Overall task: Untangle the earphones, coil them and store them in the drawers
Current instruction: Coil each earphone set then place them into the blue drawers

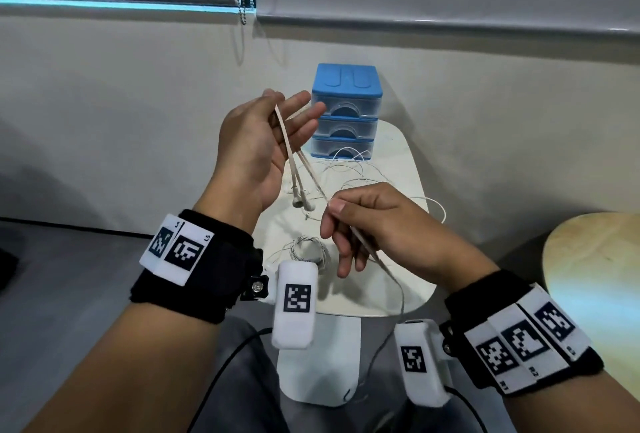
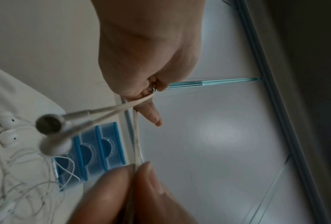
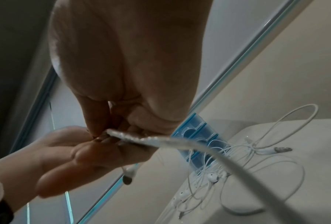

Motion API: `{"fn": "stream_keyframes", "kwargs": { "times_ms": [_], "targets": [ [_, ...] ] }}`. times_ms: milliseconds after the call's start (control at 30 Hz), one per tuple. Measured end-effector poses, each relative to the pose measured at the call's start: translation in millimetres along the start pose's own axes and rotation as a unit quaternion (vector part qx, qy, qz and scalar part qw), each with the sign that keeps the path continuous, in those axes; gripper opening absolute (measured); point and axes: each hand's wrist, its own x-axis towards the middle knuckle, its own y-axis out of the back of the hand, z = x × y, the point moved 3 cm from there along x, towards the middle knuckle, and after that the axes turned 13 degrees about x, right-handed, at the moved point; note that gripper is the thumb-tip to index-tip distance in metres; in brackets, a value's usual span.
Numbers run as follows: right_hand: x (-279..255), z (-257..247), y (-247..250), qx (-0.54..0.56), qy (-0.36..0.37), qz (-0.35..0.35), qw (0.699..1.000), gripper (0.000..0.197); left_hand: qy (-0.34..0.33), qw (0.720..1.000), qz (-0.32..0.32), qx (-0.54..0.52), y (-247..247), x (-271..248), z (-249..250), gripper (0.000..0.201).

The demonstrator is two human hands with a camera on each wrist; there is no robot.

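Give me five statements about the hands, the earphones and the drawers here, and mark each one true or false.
1. The right hand pinches the beige cord. True.
2. The beige earbuds lie inside a drawer. False: they dangle below the left hand.
3. All three drawers of the blue drawer unit are shut. True.
4. The white earphones are neatly coiled. False: they lie in a loose tangle on the table.
5. The left hand is idle. False: the cord runs through its fingers.
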Motion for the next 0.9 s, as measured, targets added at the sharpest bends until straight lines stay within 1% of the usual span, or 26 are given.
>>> {"fn": "stream_keyframes", "kwargs": {
  "times_ms": [100, 233, 367, 433, 533, 600, 667, 700, 767, 833, 900],
  "targets": [
    [-3, -3, -2, 0.005, -0.011, -0.021, 1.0, 0.037, -0.002, 0.999, 0.013, 0.029, 1, 4, -3, 0.019],
    [-7, -11, -4, 0.038, -0.023, -0.06, 0.997, 0.041, 0.003, 0.998, 0.032, 0.062, 2, 6, -8, 0.02],
    [-9, -23, -3, 0.066, -0.014, -0.096, 0.993, 0.041, -0.009, 0.991, 0.034, 0.13, 0, 4, -15, 0.031],
    [-10, -31, -2, 0.067, -0.004, -0.105, 0.992, 0.04, -0.017, 0.983, 0.022, 0.183, -2, 2, -19, 0.037],
    [-11, -49, 1, 0.069, 0.031, -0.101, 0.992, 0.037, -0.028, 0.963, -0.031, 0.265, -7, -6, -21, 0.039],
    [-10, -64, 7, 0.085, 0.067, -0.071, 0.992, 0.038, -0.031, 0.945, -0.084, 0.313, -10, -16, -21, 0.043],
    [-8, -77, 17, 0.098, 0.101, -0.014, 0.99, 0.039, -0.033, 0.937, -0.159, 0.31, -14, -28, -22, 0.055],
    [-6, -81, 24, 0.095, 0.113, 0.018, 0.989, 0.041, -0.033, 0.937, -0.19, 0.292, -15, -33, -23, 0.061],
    [-1, -81, 39, 0.065, 0.125, 0.081, 0.987, 0.043, -0.026, 0.943, -0.227, 0.244, -14, -40, -25, 0.063],
    [2, -70, 50, 0.005, 0.126, 0.135, 0.983, 0.044, -0.019, 0.948, -0.256, 0.187, -12, -44, -25, 0.058],
    [4, -53, 53, -0.041, 0.111, 0.162, 0.98, 0.044, -0.021, 0.948, -0.297, 0.113, -13, -47, -20, 0.05]
  ]
}}
